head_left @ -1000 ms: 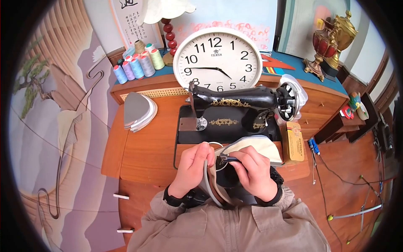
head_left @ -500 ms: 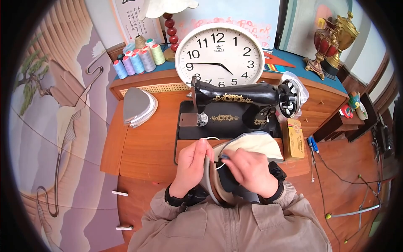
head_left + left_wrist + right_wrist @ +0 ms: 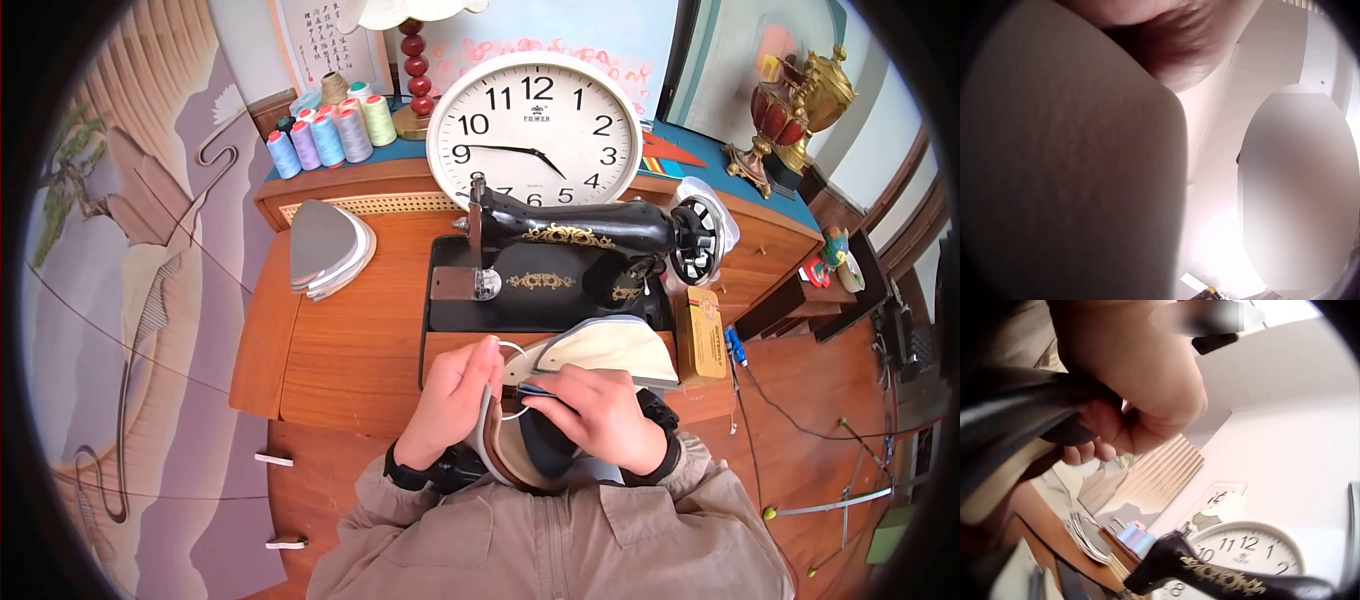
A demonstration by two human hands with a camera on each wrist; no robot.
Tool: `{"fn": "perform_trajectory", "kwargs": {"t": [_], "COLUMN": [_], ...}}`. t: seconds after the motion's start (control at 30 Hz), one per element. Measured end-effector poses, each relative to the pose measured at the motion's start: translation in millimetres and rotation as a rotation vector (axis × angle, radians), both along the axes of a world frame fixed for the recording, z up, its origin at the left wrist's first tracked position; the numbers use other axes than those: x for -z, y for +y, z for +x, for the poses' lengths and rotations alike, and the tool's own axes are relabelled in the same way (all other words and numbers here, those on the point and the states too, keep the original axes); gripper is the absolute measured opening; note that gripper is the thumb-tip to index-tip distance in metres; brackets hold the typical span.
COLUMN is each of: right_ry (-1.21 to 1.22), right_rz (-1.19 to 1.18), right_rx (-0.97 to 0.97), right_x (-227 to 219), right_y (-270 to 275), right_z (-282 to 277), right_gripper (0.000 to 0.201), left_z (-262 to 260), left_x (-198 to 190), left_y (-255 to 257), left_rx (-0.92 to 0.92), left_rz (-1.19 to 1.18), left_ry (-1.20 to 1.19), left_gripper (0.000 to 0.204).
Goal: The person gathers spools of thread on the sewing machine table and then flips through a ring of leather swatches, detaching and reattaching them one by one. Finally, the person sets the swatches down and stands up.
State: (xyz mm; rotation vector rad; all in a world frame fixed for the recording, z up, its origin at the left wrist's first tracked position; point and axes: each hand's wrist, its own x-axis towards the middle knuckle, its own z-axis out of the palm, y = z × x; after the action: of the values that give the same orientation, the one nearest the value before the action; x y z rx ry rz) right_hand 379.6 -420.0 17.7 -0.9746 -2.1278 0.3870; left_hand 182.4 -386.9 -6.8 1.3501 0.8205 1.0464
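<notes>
My left hand (image 3: 455, 395) pinches the edge of a layered fabric piece (image 3: 515, 452) with grey, brown and beige bands and a dark navy part. Close beside it, my right hand (image 3: 598, 412) pinches a small, narrow dark piece (image 3: 538, 390) with a bluish sheen; I cannot tell its kind. A thin white cord (image 3: 513, 346) loops out between the hands. Just beyond lies a cream, cap-shaped fabric piece (image 3: 612, 352) with blue-grey edging. In the right wrist view, a dark band (image 3: 1010, 419) runs up to the curled fingers. The left wrist view shows mostly blurred skin.
A black sewing machine (image 3: 580, 235) stands on the wooden table (image 3: 340, 370), with a yellow box (image 3: 702, 335) to its right. Grey and white fabric pieces (image 3: 330, 250) are stacked at left. Behind are a clock (image 3: 540, 110), several thread spools (image 3: 325, 135) and a lamp (image 3: 415, 65).
The right hand has turned more palm-down over the dark piece and shifted slightly. More of the fabric's beige and navy side now shows. The left hand keeps its pinch; the head view has shifted a little.
</notes>
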Motion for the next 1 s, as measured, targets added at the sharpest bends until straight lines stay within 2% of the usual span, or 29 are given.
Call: {"fn": "perform_trajectory", "kwargs": {"t": [0.07, 0.1, 0.2, 0.27, 0.3, 0.4, 0.43, 0.5, 0.57, 0.63, 0.67, 0.7, 0.77, 0.8, 0.83, 0.87, 0.9, 0.93, 0.97, 1.0], "right_ry": [-0.121, -0.123, -0.230, -0.121, -0.122, 0.168, 0.168, 0.122, 0.086, 0.181, 0.092, 0.064, -0.036, 0.040, 0.117, 0.136, 0.156, 0.173, 0.115, 0.014], "right_rz": [0.272, 0.270, 0.338, 0.174, 0.172, -0.389, -0.390, -0.630, -0.713, -0.746, -0.620, -0.272, -0.052, -0.073, -0.093, -0.110, 0.070, 0.269, 0.404, 0.525], "right_rx": [0.057, 0.059, 0.026, 0.013, 0.014, -0.317, -0.317, -0.459, -0.475, -0.399, -0.244, -0.042, -0.028, -0.010, 0.007, 0.137, 0.255, 0.396, 0.489, 0.550], "right_x": [-2.8, -4.1, -7.5, -6.5, -5.5, -8.5, -9.2, -9.8, -7.9, -3.4, -6.5, -10.4, -17.5, -19.8, -23.0, -34.7, -35.8, -32.7, -38.6, -42.3], "right_y": [3.1, 4.4, 5.9, 7.4, 8.5, 10.7, 12.4, 16.1, 18.1, 16.9, 11.5, 4.6, 3.7, 3.5, 3.5, 1.9, 8.2, 14.8, 15.5, 15.9], "right_z": [-2.2, -2.5, -3.3, -3.7, -2.6, 1.0, 2.7, 6.4, 6.5, 3.3, 1.1, -6.6, -2.7, 1.3, 6.2, 13.1, 19.9, 27.0, 35.4, 40.8], "right_gripper": [0.023, 0.023, 0.021, 0.019, 0.019, 0.017, 0.017, 0.019, 0.020, 0.020, 0.018, 0.016, 0.014, 0.014, 0.014, 0.013, 0.012, 0.013, 0.017, 0.021], "left_z": [1.9, 2.5, 0.5, -3.0, -5.9, -11.2, -12.1, -13.4, -13.4, -16.2, -17.2, -17.2, -16.1, -15.8, -16.6, -17.0, -16.5, -15.6, -14.6, -13.7], "left_x": [5.2, 7.4, 5.3, 1.3, -4.3, -5.6, -5.0, -3.7, -2.6, -6.3, -7.9, -6.9, -1.6, 0.9, 3.2, 3.9, 3.3, 2.4, 1.4, 2.1], "left_y": [1.2, 0.7, 0.1, 0.4, 0.7, 0.7, 0.5, 0.3, 1.3, 2.3, 2.5, 2.6, 2.6, 3.6, 5.0, 5.6, 5.3, 5.8, 6.3, 6.6], "left_rx": [-0.068, -0.137, -0.092, -0.053, 0.006, 0.116, 0.168, 0.216, 0.314, 0.268, 0.220, 0.218, 0.193, 0.194, 0.131, 0.067, 0.070, -0.009, -0.089, -0.142], "left_rz": [0.001, -0.003, -0.033, -0.048, -0.080, -0.121, -0.129, -0.134, -0.087, -0.124, -0.159, -0.159, -0.061, -0.062, -0.126, -0.190, -0.190, -0.167, -0.142, -0.116], "left_ry": [-0.044, -0.084, -0.141, -0.158, -0.115, -0.070, -0.065, -0.050, -0.024, 0.027, 0.078, 0.080, 0.099, 0.102, -0.005, -0.111, -0.107, -0.207, -0.308, -0.301], "left_gripper": [0.047, 0.047, 0.048, 0.048, 0.048, 0.048, 0.049, 0.049, 0.049, 0.049, 0.049, 0.049, 0.049, 0.049, 0.049, 0.049, 0.049, 0.048, 0.048, 0.048]}}
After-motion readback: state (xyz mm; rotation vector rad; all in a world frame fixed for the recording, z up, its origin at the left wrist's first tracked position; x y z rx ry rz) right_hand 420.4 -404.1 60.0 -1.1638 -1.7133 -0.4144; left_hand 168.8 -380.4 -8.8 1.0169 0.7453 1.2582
